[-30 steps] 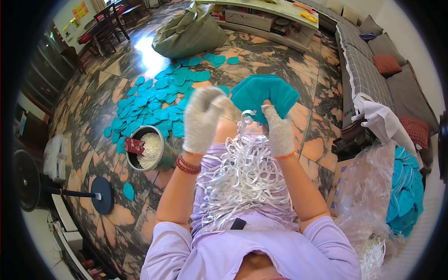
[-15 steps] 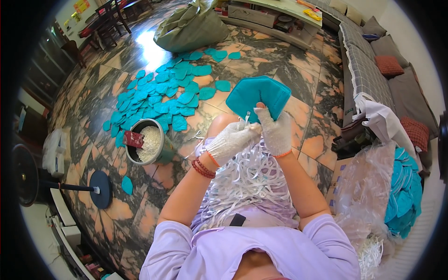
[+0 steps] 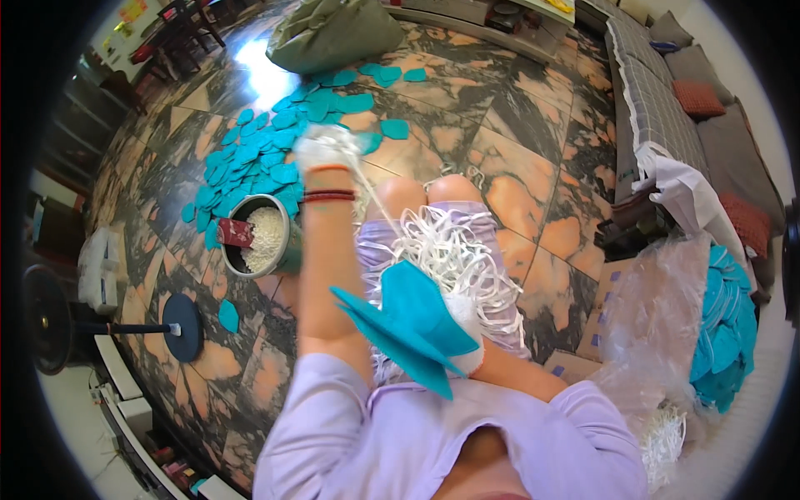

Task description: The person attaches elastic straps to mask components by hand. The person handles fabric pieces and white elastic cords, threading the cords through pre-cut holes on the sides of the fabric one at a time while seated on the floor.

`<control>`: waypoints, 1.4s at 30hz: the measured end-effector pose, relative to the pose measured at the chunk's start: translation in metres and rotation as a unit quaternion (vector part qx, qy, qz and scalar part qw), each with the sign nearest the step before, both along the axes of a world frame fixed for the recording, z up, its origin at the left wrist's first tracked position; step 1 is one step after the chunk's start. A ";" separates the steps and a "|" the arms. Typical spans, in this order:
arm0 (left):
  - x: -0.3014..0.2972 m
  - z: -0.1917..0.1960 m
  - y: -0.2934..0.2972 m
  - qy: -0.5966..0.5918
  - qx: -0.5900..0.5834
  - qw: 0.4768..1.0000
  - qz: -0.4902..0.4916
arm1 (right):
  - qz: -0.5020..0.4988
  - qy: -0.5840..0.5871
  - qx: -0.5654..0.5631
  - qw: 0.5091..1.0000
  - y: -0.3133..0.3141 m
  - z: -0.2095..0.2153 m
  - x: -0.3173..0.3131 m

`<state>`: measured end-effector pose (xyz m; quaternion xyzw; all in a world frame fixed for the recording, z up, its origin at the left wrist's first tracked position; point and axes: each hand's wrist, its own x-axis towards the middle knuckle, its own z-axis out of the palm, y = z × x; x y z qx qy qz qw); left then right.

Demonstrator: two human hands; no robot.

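My left hand (image 3: 329, 150), in a white knit glove, is stretched forward over the floor and smeared by motion. A white strap (image 3: 377, 202) runs from it back to a tangle of white straps (image 3: 454, 242) on my lap. Close to my body, my right hand (image 3: 465, 321), gloved too, is closed on a teal folded face mask (image 3: 417, 304) that hangs partly spread apart, its layers pointing left. Most of the right fingers are hidden behind the mask.
Many teal masks (image 3: 267, 158) lie on the marble floor, beside a bucket of white bits (image 3: 268, 237) with a red scoop. A green sack (image 3: 333, 37) stands beyond. To the left is a fan base (image 3: 182, 327); at right, a box with plastic (image 3: 642, 308) and more masks (image 3: 721, 333).
My hands were together over my knees at the mask. The left has swung forward and left, drawing out a strap; the right has come back toward my body with the mask.
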<state>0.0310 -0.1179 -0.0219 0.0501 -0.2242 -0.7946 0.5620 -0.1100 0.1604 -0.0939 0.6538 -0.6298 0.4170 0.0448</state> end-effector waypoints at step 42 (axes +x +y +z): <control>-0.054 0.086 0.195 -0.715 -0.429 0.551 0.007 | 0.017 -0.543 0.113 0.832 -0.043 0.137 -0.096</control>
